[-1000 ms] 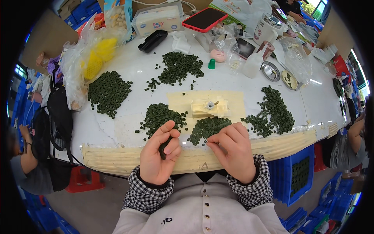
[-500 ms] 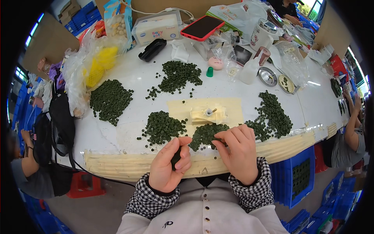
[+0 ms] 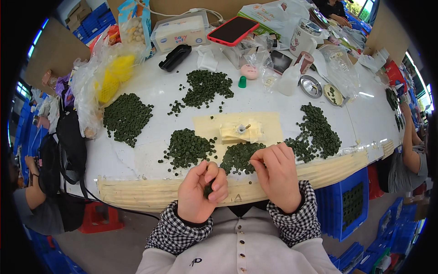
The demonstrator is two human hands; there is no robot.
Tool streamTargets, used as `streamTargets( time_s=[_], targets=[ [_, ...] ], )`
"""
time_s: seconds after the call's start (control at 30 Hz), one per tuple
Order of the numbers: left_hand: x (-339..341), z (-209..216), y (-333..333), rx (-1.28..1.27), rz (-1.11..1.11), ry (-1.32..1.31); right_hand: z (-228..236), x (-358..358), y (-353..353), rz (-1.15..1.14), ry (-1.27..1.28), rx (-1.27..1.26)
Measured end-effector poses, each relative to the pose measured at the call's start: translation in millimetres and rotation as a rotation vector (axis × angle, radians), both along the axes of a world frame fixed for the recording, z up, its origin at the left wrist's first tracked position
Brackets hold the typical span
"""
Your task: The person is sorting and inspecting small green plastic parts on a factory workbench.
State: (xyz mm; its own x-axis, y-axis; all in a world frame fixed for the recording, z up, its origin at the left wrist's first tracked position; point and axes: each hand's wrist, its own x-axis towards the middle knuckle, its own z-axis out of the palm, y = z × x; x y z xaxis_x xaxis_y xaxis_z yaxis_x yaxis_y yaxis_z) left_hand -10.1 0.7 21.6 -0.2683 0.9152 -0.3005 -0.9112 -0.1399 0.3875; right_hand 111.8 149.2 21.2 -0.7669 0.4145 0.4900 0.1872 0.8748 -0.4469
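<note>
Several heaps of small dark green ring-shaped pieces lie on the white table. My left hand [image 3: 200,192] is curled around some dark green pieces [image 3: 208,188], mostly hidden by the fingers, at the table's front edge. My right hand [image 3: 278,178] has thumb and forefinger pinched together beside the near middle heap [image 3: 242,157]; whatever is between the fingertips is too small to make out. Just beyond that heap, a cream-taped block [image 3: 230,134] with a metal ring and a thin upright pin [image 3: 247,127] rests on a yellowish taped patch [image 3: 271,119].
Other heaps lie near left [image 3: 187,148], far left [image 3: 127,119], at the back [image 3: 207,89] and right [image 3: 319,132]. Behind are a red-cased phone [image 3: 232,31], a wipes box [image 3: 180,33] and a mug [image 3: 305,39]. A blue crate [image 3: 343,205] stands below right. Co-workers sit on both sides.
My left hand has turned a little and its fingers have closed further over the pieces. My right hand's fingertips have come together and shifted slightly left.
</note>
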Motion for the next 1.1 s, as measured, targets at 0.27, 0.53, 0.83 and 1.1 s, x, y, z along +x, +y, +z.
streamTargets(
  time_s=[0.27,0.53,0.83,1.1],
  targets=[
    [-4.1,5.4,-1.3,-0.070,0.028,0.143,10.5,16.0,11.9,0.048,-0.045,-0.055],
    [-2.2,7.5,-0.6,-0.066,0.012,0.190,2.7,3.1,5.0,0.111,-0.051,0.006],
    [-4.0,-3.4,-1.0,0.056,-0.025,0.188,1.0,2.6,3.2,0.100,0.092,-0.084],
    [-3.8,5.9,5.1,-0.032,0.012,0.254,-2.2,4.2,3.0,0.087,0.127,-0.101]
  ],
)
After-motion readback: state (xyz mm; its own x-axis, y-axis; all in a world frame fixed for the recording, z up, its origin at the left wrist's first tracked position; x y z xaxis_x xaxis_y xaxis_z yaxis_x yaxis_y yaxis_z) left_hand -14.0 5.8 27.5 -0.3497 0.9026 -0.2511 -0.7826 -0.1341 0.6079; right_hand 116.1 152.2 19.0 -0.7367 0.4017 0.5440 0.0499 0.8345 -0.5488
